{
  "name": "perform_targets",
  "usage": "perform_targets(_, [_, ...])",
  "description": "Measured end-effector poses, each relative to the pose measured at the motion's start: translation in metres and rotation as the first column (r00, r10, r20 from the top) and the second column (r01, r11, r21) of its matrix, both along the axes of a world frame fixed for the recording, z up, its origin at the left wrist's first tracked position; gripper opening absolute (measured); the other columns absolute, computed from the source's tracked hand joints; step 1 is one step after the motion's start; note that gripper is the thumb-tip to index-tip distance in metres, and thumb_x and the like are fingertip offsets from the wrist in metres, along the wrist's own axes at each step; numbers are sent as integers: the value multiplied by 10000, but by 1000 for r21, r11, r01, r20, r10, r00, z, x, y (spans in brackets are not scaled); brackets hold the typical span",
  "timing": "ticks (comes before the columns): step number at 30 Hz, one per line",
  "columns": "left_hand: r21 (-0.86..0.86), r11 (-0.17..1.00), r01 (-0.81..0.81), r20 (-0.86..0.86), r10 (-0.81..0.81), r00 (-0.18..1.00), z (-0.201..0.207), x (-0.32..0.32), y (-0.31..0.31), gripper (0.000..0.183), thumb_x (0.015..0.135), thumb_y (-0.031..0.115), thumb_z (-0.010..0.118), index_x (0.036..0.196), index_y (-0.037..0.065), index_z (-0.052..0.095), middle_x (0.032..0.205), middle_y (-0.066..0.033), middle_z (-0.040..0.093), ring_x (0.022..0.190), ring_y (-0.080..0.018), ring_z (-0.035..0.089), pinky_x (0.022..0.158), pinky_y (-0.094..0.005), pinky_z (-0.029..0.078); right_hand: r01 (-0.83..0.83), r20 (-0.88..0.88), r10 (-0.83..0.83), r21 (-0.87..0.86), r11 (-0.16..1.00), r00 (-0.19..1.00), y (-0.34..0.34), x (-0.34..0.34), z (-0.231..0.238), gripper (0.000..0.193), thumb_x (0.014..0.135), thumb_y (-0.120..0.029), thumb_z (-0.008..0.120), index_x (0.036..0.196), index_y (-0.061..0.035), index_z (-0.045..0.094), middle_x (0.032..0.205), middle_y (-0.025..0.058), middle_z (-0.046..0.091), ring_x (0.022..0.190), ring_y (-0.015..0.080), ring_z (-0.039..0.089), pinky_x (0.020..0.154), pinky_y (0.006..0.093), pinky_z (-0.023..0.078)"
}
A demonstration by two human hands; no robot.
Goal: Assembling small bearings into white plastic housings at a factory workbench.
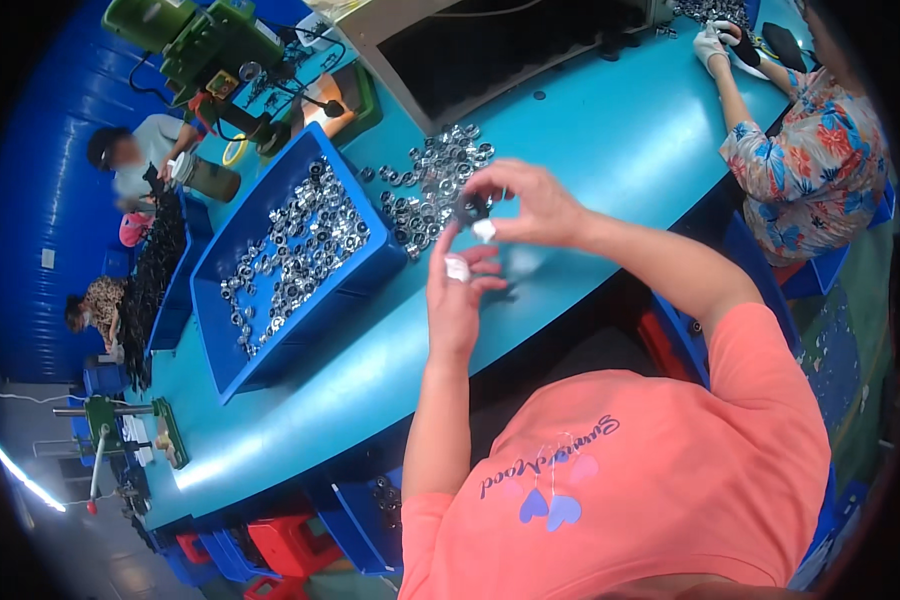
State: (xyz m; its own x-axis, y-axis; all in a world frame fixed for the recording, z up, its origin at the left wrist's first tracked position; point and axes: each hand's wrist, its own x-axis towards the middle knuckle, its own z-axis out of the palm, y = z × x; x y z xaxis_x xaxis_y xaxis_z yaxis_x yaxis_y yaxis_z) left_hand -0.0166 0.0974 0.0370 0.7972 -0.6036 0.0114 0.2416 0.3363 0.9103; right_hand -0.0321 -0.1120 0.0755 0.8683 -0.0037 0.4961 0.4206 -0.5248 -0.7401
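Over the table, my two hands meet at a small dark round part, blurred and partly covered by fingers. My right hand closes thumb and forefinger around it, with white wrap on the thumb. From below, my left hand grips the part's near left side with its upper fingertips; its other fingers curl toward the right, and one carries a white wrap. Just beyond my hands lies a loose pile of shiny metal ring-shaped parts. More such rings lie in a tilted blue bin to the left.
A green bench machine stands at the far left, beside a grey-framed box. At right, a gloved co-worker handles parts. Other people sit beyond a bin of black pieces. Red stools stand below the turquoise table.
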Motion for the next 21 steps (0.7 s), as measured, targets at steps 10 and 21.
perform_targets(10, [-415,910,16,-346,-174,922,-36,15,47,515,1055,305,478,1500,52,418,1087,-147,616,866,-203,558,744,-348,484,114,-93,-121,-76,991,988,-20,60,-51,345,854,-185,736,1192,-125,704,1107,72,660,933,217,620,836,345,524])
perform_targets(21, [-453,891,31,-381,-225,897,-51,17,53,498,1048,244,423,1512,64,411,1091,-165,628,851,-204,554,721,-339,486,356,-69,-402,-349,867,913,-52,87,-107,352,933,-276,640,1279,-232,688,1263,90,614,1236,320,534,1062,431,450])
